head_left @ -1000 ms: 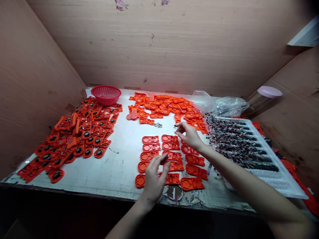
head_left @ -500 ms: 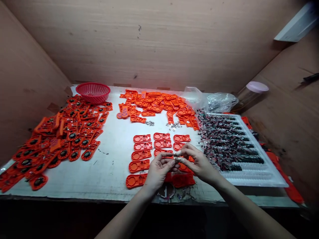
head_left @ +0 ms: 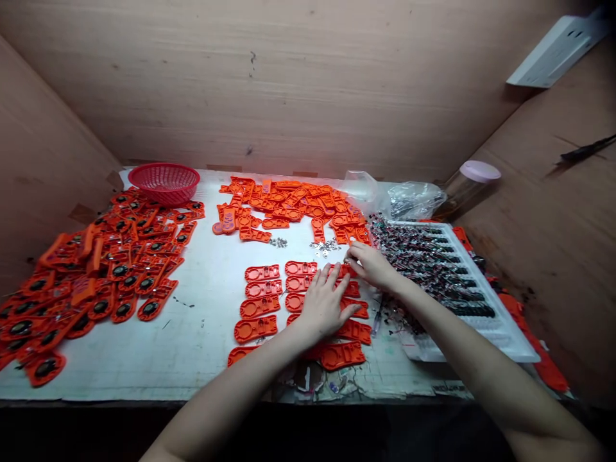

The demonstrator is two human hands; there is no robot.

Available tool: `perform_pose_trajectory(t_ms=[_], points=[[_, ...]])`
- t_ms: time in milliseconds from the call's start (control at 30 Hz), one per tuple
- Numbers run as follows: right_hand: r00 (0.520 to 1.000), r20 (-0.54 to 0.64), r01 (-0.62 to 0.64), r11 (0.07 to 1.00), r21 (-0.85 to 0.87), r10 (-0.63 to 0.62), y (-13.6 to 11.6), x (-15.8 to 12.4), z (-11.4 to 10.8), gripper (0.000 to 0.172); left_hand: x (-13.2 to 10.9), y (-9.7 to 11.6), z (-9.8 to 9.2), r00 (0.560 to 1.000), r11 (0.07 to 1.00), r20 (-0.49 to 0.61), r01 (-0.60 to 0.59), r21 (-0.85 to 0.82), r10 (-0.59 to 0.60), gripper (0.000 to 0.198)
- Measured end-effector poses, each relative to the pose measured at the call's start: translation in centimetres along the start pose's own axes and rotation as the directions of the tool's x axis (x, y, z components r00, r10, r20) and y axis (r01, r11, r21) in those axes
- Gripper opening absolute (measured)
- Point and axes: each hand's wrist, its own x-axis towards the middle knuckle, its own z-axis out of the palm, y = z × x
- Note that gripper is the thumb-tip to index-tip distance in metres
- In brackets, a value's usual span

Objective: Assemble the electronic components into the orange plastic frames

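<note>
Rows of orange plastic casing halves (head_left: 260, 307) lie open side up on the white table in front of me. My left hand (head_left: 323, 307) rests over the middle and right columns with its fingers spread, its fingertips near the upper casings. My right hand (head_left: 371, 264) is at the top casing of the right column, with thumb and fingers pinched together at its far edge. Whatever sits between those fingertips is too small to make out. Just beyond lies a heap of small metal pieces (head_left: 325, 246); a smaller heap (head_left: 278, 242) lies left of it.
More orange casings (head_left: 293, 202) are piled behind. At left, a pile of casings with black round parts (head_left: 122, 273) lies before a red basket (head_left: 164, 183). A white tray (head_left: 513, 343) of wired circuit boards stands right, near a screwdriver (head_left: 378, 321) and a lidded jar (head_left: 474, 183).
My hands were together over the near casings, fingers pinched; now they are apart. The right has moved forward to the top casing, the left has opened flat. The view has shifted slightly right.
</note>
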Motion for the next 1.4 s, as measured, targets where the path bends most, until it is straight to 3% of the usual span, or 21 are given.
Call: perform_pose_trajectory(t_ms=[100,233,967,1400], points=[[0.998,0.048,0.035,0.998,-0.042,-0.033,1.9,0.5,1.7,0.014,0.9,-0.7,1.2,0.995,0.986,0.101,-0.021,0.164,0.004,0.078],[0.996,0.066,0.058,0.996,-0.062,-0.054,2.2,0.3,2.3,0.013,1.0,-1.4,1.5,0.992,0.977,0.123,-0.038,0.211,0.012,0.080],[0.994,0.082,0.086,0.987,-0.138,-0.075,1.5,-0.2,1.9,0.020,1.0,-1.8,1.2,0.992,0.985,0.127,-0.041,0.168,0.020,0.080],[0.975,0.223,0.030,0.978,-0.206,0.017,0.3,-0.2,1.7,0.016,1.0,-1.8,1.3,0.989,0.984,0.148,-0.034,0.172,0.009,0.085]])
